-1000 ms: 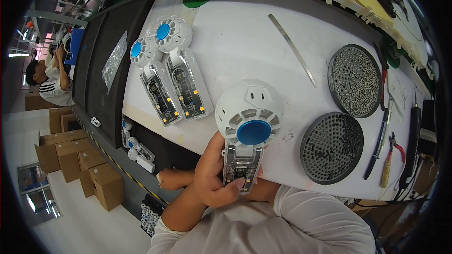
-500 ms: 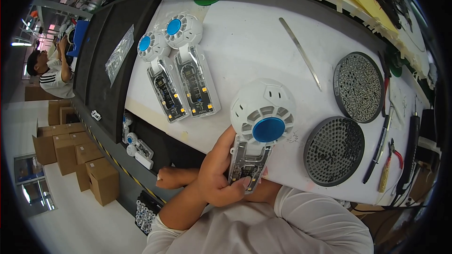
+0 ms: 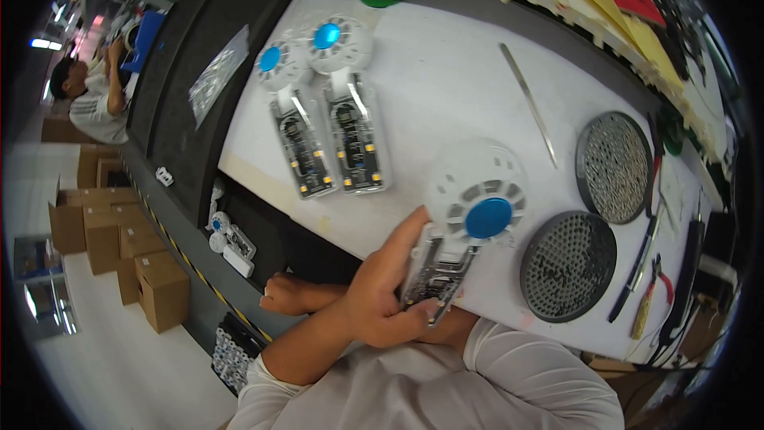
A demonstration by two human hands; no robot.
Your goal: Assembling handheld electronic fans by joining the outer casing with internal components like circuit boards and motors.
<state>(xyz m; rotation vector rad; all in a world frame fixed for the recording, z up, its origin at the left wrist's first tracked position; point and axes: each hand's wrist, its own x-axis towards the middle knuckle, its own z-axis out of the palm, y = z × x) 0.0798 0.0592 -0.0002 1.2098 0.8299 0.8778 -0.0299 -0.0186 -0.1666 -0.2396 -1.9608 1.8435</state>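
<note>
My left hand [image 3: 390, 295] is closed around the handle of a white device [image 3: 477, 187], its thumb pressed on the handle's face. The device has a round vented head with a blue disc, and a see-through cover shows a circuit board inside the handle. It is held above the near edge of the white table. Crossing beneath the left forearm, my right hand [image 3: 286, 295] pokes out at the left, over the gap beside the table; its fingers are hidden. Two similar devices, one [image 3: 293, 123] beside another [image 3: 354, 119], lie on the table farther off to the left.
Right of the device stand a round dish of dark screws [image 3: 569, 267] and one of silvery screws [image 3: 613, 167]. A metal strip [image 3: 529, 103] lies behind. Pliers [image 3: 654, 299] and other tools line the right edge. A black tray [image 3: 187, 103] is at left; a co-worker [image 3: 95, 95] sits beyond.
The whole view has turned a little and is blurred. My left hand and the held device appear slightly farther right; the grip is the same. The devices on the table stay together.
</note>
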